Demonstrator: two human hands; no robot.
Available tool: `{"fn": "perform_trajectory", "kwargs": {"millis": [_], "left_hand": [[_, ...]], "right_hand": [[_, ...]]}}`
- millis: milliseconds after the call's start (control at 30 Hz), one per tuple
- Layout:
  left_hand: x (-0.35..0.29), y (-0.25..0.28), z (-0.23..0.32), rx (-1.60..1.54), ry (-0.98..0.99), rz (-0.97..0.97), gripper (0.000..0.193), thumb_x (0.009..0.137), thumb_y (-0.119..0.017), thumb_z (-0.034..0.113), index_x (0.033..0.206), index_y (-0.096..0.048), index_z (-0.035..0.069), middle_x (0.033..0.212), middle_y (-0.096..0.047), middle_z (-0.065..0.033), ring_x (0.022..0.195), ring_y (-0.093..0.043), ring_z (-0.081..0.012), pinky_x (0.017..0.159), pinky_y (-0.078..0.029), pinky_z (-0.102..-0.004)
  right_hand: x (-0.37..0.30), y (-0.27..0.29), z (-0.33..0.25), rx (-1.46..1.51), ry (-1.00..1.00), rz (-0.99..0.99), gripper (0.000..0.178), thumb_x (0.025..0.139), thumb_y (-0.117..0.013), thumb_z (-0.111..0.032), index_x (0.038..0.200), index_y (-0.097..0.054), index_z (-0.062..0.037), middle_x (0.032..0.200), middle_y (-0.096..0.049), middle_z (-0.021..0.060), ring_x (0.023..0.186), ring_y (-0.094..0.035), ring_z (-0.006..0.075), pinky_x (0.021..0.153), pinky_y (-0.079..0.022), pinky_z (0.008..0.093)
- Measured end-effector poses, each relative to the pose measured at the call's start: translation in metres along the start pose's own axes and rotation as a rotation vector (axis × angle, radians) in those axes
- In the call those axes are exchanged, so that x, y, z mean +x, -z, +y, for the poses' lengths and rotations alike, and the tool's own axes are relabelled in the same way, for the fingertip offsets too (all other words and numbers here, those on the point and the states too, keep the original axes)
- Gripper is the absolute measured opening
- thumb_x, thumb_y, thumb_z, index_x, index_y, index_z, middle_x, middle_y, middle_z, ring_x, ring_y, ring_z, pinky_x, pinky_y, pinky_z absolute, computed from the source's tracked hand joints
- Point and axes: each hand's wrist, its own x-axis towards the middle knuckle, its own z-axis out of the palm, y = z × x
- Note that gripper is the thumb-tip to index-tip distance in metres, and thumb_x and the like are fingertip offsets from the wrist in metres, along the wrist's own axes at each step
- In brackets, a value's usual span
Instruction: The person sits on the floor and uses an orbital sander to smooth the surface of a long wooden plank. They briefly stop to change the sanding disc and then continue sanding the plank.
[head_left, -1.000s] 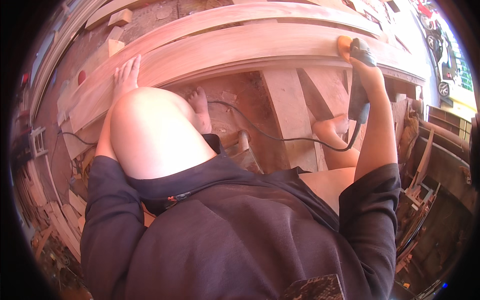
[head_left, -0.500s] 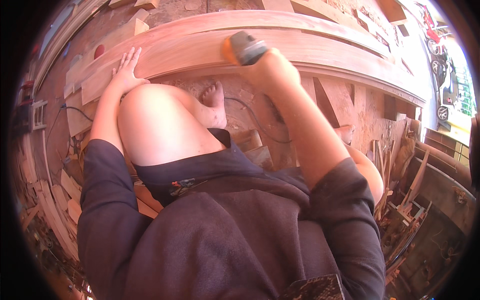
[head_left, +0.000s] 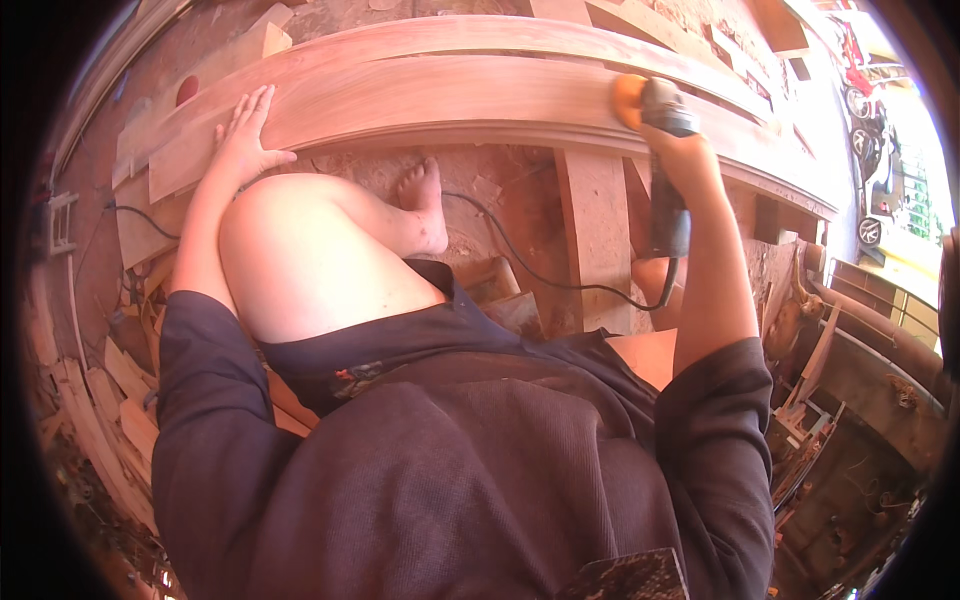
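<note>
- Power tool (head_left: pixel 672 215): located at the right part of the near board, its orange disc (head_left: pixel 627 100) over the board's upper face. From my remote post I cannot confirm whether disc and wood touch.
- Right hand (head_left: pixel 684 158): wrapped around the tool's body, gripping it; most fingertips are hidden from me behind the hand.
- Near board (head_left: pixel 450 95): runs left to right beyond the knees; its right end is washed out by glare.
- Left hand (head_left: pixel 240 150): laid on the near board's left part, fingers extended and somewhat spread, thumb pointing right, grasping nothing.
- Far board (head_left: pixel 430 38): lies just beyond the near one, partly covered by it at left.
- Cable (head_left: pixel 560 285): loops left from the tool's near end; I lose it beside the bare left foot (head_left: pixel 425 205).
- Right foot: I cannot make it out.
- Vehicles (head_left: pixel 868 165) at far right: overexposed, details unreadable.
</note>
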Motion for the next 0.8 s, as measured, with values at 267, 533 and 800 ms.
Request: {"fn": "perform_trajectory", "kwargs": {"millis": [267, 533, 800], "left_hand": [[0.000, -0.006, -0.004, -0.048, -0.030, 0.026, 0.129, 0.067, -0.093, 0.042, 0.170, -0.015, 0.029, 0.176, -0.018, 0.0018, 0.164, -0.008, -0.0267, 0.125, -0.007, -0.0688], [-0.001, -0.002, -0.004, -0.029, -0.021, 0.035, 0.130, 0.066, -0.094, 0.042, 0.170, -0.016, 0.027, 0.176, -0.018, 0.0019, 0.164, -0.010, -0.0265, 0.125, -0.008, -0.0693], [0.000, -0.006, -0.009, -0.014, -0.019, 0.058, 0.129, 0.067, -0.094, 0.040, 0.169, -0.017, 0.027, 0.176, -0.019, 0.0003, 0.163, -0.011, -0.0259, 0.125, -0.009, -0.0682]], "right_hand": [[-0.002, -0.021, -0.047, -0.017, -0.003, 0.020, 0.075, 0.077, -0.077, -0.060, 0.110, -0.076, 0.0071, 0.097, -0.075, 0.0192, 0.090, -0.073, 0.0260, 0.081, -0.055, 0.0394], [-0.078, -0.099, -0.189, -0.165, 0.207, -0.215, 0.063, 0.079, -0.075, -0.047, 0.117, -0.070, 0.0028, 0.111, -0.076, 0.0228, 0.110, -0.074, 0.0334, 0.095, -0.058, 0.0406], [-0.047, -0.060, -0.144, -0.234, 0.179, -0.200, 0.070, 0.075, -0.074, -0.062, 0.116, -0.076, -0.0048, 0.109, -0.077, 0.0188, 0.106, -0.075, 0.0341, 0.094, -0.057, 0.0421]]}}
